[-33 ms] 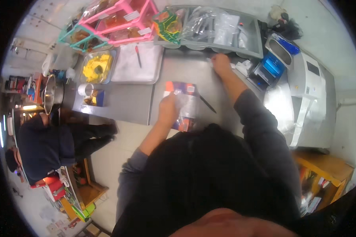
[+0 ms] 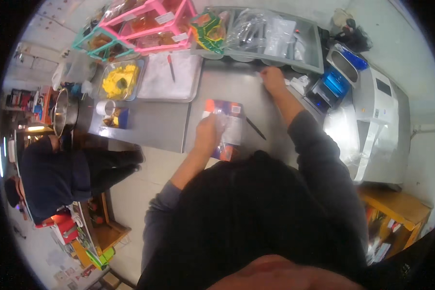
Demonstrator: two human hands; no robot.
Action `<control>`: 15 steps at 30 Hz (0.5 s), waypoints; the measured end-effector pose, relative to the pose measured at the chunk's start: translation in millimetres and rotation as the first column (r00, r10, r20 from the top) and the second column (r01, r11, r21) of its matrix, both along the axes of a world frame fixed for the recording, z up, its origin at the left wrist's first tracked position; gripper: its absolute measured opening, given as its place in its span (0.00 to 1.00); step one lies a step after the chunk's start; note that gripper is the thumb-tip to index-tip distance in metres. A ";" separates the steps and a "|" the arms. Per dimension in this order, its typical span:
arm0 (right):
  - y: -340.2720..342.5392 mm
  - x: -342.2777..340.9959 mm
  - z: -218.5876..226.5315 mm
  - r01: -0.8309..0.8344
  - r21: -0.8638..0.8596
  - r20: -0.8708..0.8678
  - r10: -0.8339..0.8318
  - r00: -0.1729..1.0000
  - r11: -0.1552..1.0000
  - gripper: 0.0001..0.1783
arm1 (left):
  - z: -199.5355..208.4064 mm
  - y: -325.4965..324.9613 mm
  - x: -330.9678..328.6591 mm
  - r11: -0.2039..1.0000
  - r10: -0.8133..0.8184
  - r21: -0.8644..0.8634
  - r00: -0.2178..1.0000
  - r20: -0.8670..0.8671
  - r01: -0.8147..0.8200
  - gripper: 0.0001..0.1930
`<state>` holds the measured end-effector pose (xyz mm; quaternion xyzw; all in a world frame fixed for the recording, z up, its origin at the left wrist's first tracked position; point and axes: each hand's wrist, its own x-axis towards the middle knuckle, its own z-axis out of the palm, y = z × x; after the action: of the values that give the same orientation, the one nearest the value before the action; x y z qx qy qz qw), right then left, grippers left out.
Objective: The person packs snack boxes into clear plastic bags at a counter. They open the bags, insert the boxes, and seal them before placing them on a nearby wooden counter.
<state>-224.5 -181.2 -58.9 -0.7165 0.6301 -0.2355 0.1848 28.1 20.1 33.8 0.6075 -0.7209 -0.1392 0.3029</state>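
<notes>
My left hand (image 2: 206, 133) is closed on the left side of an orange and purple packet (image 2: 232, 108). A shiny clear or white patch covers the packet's middle, and its lower end reaches the counter's near edge. To the right of the packet lies a slim black pen or blade (image 2: 255, 128). My right hand (image 2: 273, 79) is stretched far forward over the counter, just below the grey tray. Its fingers are bunched together. A small pale bit seems to show at the fingertips, too blurred to name.
A divided grey tray (image 2: 299, 66) holds clear bags. Left of it are a white tray (image 2: 145, 92) with a red-tipped pen, a container of yellow pieces (image 2: 121, 82) and pink racks (image 2: 150, 46). A blue-lit device (image 2: 334, 84) and white machine (image 2: 377, 96) stand right. Another person (image 2: 58, 174) is at far left.
The whole picture has shifted slightly to the right. Both hands hold nearly the same places, and the packet stays under my left hand.
</notes>
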 end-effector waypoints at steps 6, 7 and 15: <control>11.7 16.3 11.8 0.042 -0.140 -0.077 -0.053 0.996 0.989 0.09 | 6.0 2.3 12.7 0.981 -0.048 0.179 0.988 -0.145 0.074 0.14; 13.7 17.4 12.7 0.036 -0.138 -0.062 -0.045 0.997 0.990 0.08 | 6.3 1.9 16.3 0.980 -0.078 0.168 0.983 -0.168 0.106 0.14; 16.2 13.1 8.7 0.113 -0.045 0.142 -0.106 0.984 0.993 0.08 | 5.0 1.7 26.8 0.970 -0.192 0.087 0.937 -0.291 0.226 0.11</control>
<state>-211.4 -164.9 -50.3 -0.6671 0.6477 -0.3113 0.1961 54.9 21.8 38.8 0.5185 -0.7218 -0.2980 0.3484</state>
